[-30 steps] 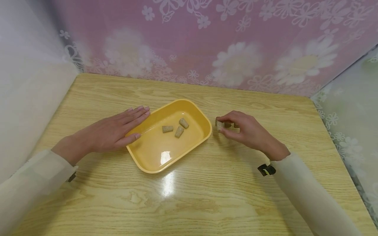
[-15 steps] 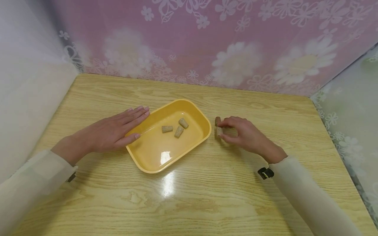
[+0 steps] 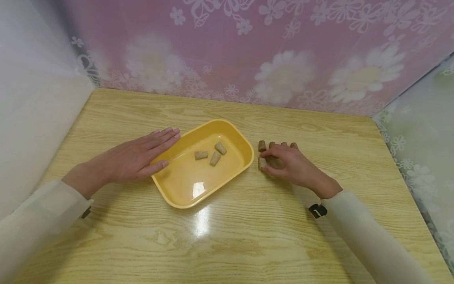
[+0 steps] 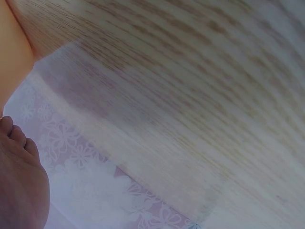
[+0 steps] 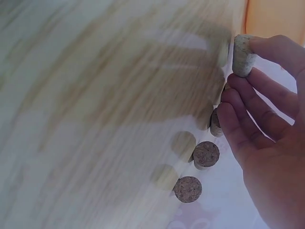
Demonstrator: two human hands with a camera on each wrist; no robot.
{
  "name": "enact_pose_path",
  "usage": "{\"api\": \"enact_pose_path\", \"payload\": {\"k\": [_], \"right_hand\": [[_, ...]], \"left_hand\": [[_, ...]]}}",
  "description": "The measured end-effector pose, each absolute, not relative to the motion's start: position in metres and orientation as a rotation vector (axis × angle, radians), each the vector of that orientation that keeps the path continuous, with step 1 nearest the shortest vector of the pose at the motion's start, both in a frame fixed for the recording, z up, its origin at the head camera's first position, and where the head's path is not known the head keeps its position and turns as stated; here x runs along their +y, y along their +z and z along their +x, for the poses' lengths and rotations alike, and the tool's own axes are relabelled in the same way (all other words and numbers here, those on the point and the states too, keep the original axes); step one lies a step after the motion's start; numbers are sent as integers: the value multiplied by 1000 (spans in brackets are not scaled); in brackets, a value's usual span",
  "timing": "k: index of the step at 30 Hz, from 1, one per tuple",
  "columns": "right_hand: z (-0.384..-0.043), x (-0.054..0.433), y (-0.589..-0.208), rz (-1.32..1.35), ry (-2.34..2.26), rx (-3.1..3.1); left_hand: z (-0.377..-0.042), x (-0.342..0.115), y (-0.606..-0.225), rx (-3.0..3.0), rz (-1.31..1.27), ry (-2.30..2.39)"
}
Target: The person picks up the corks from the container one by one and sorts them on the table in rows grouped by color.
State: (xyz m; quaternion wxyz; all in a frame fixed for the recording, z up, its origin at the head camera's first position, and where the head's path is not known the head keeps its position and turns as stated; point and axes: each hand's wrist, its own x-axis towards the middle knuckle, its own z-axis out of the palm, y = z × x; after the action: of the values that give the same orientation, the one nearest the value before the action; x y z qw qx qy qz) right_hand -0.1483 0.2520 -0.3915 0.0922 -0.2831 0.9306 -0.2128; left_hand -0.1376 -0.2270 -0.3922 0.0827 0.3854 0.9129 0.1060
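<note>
Between thumb and index finger my right hand pinches a light cork stopper, upright at the table just right of the yellow tub. The right wrist view shows the pinched cork stopper close up, the other fingers loosely bent beside it. Behind that hand stands a row of darker-topped corks, the leftmost cork directly behind the held one. My left hand lies with straight fingers across the tub's left rim, thumb over the edge. Inside the tub lie three corks on their sides.
The wood-grain table reaches a pink flowered backdrop at the back. White panels stand at left and right. In the right wrist view, upright corks stand along the table beneath the fingers.
My right hand has moved the pinched cork a short way toward the front of the table, uncovering more of the row behind it. The left hand and the tub stay put.
</note>
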Motion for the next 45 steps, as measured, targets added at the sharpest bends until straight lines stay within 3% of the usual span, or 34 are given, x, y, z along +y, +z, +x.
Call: {"api": "enact_pose_path", "payload": {"k": [36,45], "right_hand": [[-147,254,-392,-795,-614,2760],[-149,255,-389,-887,-670,2820]], "left_hand": [[-137,-227,-393,2733,1150,325],[-137,-227,-393,2733,1145,328]]}}
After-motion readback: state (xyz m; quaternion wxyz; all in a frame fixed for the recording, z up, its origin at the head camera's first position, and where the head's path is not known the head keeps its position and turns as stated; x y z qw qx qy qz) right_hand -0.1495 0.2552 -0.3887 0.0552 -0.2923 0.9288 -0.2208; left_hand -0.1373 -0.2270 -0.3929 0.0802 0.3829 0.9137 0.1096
